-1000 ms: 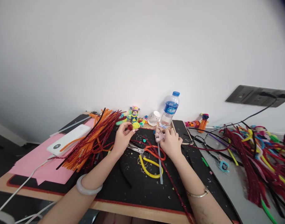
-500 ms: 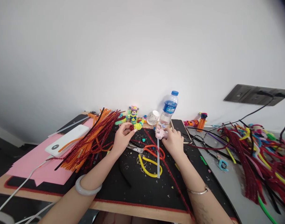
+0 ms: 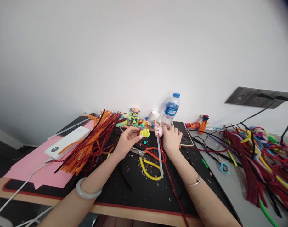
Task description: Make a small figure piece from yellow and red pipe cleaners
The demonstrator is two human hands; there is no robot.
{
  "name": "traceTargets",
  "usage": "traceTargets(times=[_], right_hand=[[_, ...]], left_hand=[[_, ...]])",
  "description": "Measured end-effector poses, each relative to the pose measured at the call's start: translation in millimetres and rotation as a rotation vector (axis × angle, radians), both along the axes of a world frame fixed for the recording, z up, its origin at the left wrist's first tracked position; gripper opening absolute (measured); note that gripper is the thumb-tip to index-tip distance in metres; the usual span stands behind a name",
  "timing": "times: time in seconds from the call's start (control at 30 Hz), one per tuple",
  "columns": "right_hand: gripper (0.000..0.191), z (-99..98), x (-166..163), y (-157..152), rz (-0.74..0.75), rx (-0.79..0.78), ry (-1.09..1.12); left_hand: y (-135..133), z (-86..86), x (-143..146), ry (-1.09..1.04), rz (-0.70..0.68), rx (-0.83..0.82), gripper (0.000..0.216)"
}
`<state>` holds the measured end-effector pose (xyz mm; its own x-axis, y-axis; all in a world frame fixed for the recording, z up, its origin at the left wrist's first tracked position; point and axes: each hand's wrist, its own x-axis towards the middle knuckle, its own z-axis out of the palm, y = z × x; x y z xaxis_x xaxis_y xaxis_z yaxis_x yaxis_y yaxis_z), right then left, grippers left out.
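Observation:
My left hand (image 3: 126, 142) pinches a small yellow and red fuzzy piece (image 3: 144, 132) above the black mat (image 3: 139, 189). My right hand (image 3: 171, 139) grips a small pink glue gun (image 3: 158, 130) with a long clear glue stick (image 3: 160, 156) trailing back toward me. The gun's tip sits just right of the fuzzy piece, nearly touching it. Scissors with orange handles (image 3: 150, 152) and a bent yellow pipe cleaner (image 3: 149, 170) lie on the mat under my hands. A long red glitter stem (image 3: 171, 183) runs along my right forearm.
A heap of orange and red pipe cleaners (image 3: 92, 145) lies left, with a white power bank (image 3: 67, 142) on pink paper (image 3: 37, 167). Behind stand a water bottle (image 3: 169, 110), a paper cup (image 3: 154, 118), a small figurine (image 3: 134, 116) and a phone (image 3: 183, 131). Mixed pipe cleaners (image 3: 259, 157) cover the right.
My left hand moved the fuzzy piece right and slightly down, toward the glue gun. My right hand swung the gun left, so its tip now meets the piece.

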<state>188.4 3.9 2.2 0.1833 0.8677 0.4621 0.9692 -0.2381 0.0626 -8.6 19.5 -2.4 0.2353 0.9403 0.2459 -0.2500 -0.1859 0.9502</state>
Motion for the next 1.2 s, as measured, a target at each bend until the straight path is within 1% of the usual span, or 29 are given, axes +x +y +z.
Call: traceTargets(times=[0.1, 0.17, 0.2, 0.23, 0.27, 0.3, 0.33, 0.43, 0.53, 0.63, 0.73, 0.83, 0.9, 0.97, 1.0, 1.1, 1.2], right_hand=[[0.029, -1.9, -8.6, 9.6, 0.026, 0.005, 0.043], [0.029, -2.0, -15.6, 13.6, 0.045, -0.002, 0.073], [0.029, -1.8, -19.2, 14.9, 0.053, -0.006, 0.085], [0.029, -1.3, -22.6, 15.7, 0.061, -0.007, 0.096], [0.029, -0.5, -25.7, 16.1, 0.065, -0.005, 0.106], [0.029, 0.7, -28.2, 16.1, 0.066, 0.000, 0.117], [0.030, 2.3, -30.0, 15.9, 0.067, 0.006, 0.130], [0.029, 8.6, -29.9, 13.8, 0.103, 0.020, 0.199], [0.028, 12.5, -22.1, 10.4, 0.249, 0.071, 0.309], [0.027, 10.5, -10.9, 5.2, 0.397, 0.123, 0.427], [0.026, 5.6, -1.2, -2.9, 0.503, 0.132, 0.581], [0.021, 1.3, 4.7, -12.1, 0.613, 0.048, 0.721], [0.018, -1.4, 6.4, -16.6, 0.647, -0.012, 0.785], [0.012, -3.9, 6.4, -19.0, 0.663, -0.060, 0.819], [0.012, -4.9, 5.9, -19.6, 0.670, -0.073, 0.831], [0.018, -6.8, 3.1, -19.5, 0.689, -0.077, 0.843], [0.020, -7.4, 0.7, -18.8, 0.707, -0.064, 0.831]], left_hand=[[-6.7, 4.4, -0.7, -0.127, -0.315, -0.206, 0.031], [-9.9, 6.6, -3.3, -0.150, -0.495, -0.307, 0.035], [-10.5, 7.0, -4.8, -0.143, -0.545, -0.339, 0.037], [-10.4, 7.0, -6.1, -0.134, -0.567, -0.358, 0.039], [-9.6, 6.5, -7.0, -0.126, -0.558, -0.364, 0.041], [-8.2, 5.6, -7.4, -0.123, -0.520, -0.358, 0.042], [-6.4, 4.4, -7.3, -0.127, -0.462, -0.342, 0.042], [0.0, 0.8, -4.6, -0.135, -0.230, -0.233, 0.036], [5.9, -2.7, -1.8, -0.015, -0.026, -0.083, 0.032], [10.3, -7.5, -2.0, 0.177, 0.126, 0.022, 0.032], [12.7, -12.4, -3.9, 0.286, 0.192, 0.039, 0.033], [13.3, -14.9, -5.5, 0.336, 0.210, 0.042, 0.032], [13.5, -15.2, -6.1, 0.348, 0.211, 0.046, 0.032], [13.8, -15.2, -6.4, 0.352, 0.215, 0.048, 0.031], [13.9, -15.3, -6.6, 0.353, 0.217, 0.049, 0.031], [14.4, -16.2, -6.7, 0.354, 0.214, 0.057, 0.030], [14.5, -17.7, -6.3, 0.361, 0.204, 0.067, 0.029]])
